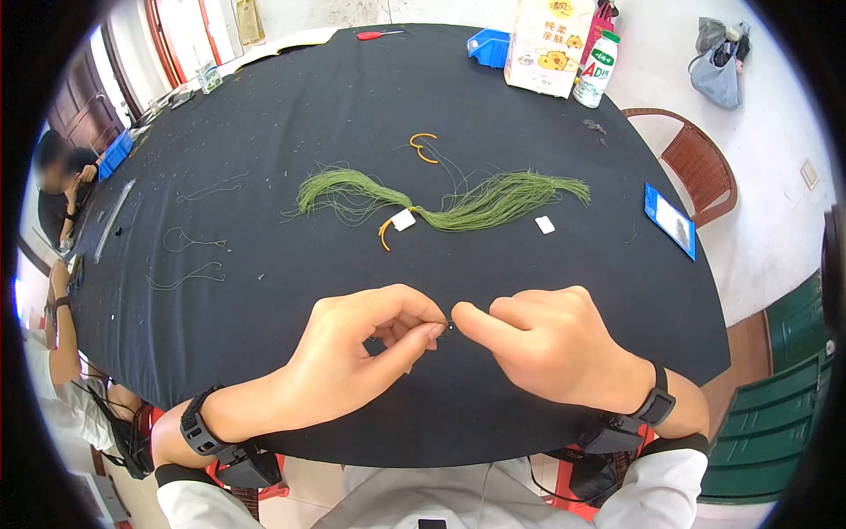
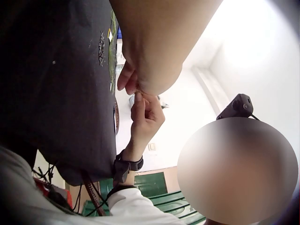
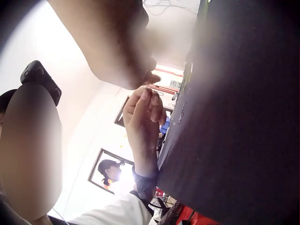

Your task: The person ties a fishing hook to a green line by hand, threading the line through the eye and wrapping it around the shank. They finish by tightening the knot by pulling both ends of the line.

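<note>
Close together above the near part of the black table (image 1: 370, 441), both hands meet at the fingertips. The left hand (image 1: 352, 357) pinches a small dark thread-like piece (image 1: 450, 325) between thumb and index finger. Just right of it, the right hand (image 1: 560, 348), seen from its back with fingers curled, grips the other side of that piece; its thumb is mostly hidden. In the left wrist view the right hand (image 2: 146, 117) shows thumb and finger pressed together. The left hand (image 3: 143, 119) has its pinching fingertips up in the right wrist view.
Beyond the hands lies a tied green strand bundle (image 1: 493, 201) with a white tag (image 1: 403, 219) and an orange ring piece (image 1: 426, 148). Thin wire loops (image 1: 189, 240) are at left, a blue packet (image 1: 671, 222) at right. A bottle (image 1: 597, 72) and people (image 1: 60, 172) are farther off.
</note>
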Motion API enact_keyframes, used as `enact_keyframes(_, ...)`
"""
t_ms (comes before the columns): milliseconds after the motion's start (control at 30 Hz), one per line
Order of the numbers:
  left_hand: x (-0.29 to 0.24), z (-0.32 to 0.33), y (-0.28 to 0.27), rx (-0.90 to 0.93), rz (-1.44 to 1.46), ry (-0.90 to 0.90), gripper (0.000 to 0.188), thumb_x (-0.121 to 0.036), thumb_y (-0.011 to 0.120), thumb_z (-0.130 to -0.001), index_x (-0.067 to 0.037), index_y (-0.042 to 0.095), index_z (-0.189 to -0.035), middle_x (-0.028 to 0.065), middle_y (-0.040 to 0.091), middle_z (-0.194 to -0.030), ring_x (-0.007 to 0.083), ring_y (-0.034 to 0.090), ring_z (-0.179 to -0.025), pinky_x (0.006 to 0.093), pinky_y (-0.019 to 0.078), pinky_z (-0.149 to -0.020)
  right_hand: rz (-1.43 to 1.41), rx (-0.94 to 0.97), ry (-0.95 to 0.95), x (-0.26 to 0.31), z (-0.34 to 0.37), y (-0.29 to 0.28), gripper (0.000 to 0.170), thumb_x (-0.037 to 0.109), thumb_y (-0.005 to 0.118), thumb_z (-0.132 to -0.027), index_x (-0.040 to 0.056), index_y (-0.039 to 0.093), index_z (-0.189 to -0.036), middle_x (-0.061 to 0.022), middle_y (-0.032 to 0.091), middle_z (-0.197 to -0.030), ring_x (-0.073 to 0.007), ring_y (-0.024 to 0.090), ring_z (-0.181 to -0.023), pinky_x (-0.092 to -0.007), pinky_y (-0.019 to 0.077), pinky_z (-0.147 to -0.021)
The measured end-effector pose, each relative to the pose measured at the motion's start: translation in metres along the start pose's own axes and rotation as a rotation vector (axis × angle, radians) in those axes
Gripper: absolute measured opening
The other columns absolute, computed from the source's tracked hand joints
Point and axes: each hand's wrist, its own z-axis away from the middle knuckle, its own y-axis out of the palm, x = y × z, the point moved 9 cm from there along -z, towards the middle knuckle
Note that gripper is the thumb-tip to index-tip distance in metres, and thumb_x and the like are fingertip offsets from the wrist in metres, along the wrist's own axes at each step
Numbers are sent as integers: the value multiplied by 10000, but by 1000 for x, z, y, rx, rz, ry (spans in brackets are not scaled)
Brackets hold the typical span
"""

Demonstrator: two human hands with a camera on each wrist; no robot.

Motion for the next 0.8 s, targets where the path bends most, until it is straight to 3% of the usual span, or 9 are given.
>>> enact_keyframes(567,-1,-1,0,16,-34,2,76,-19,616,-856,7,625,-928,64,643,-736,92,613,-607,220,483,-548,59,85,-25,6,-2,2,222,134,614,-769,62,557,-971,-17,526,-598,-159,601,-515,-272,454,-416)
enact_keyframes(800,-7,2,-6,-41,-9,58,82,0,614,-837,11,625,-917,50,644,-733,73,606,-627,209,476,-564,-155,1,55,-2,-1,-2,190,92,621,-755,67,564,-934,-51,551,-583,-222,613,-518,-320,460,-421)
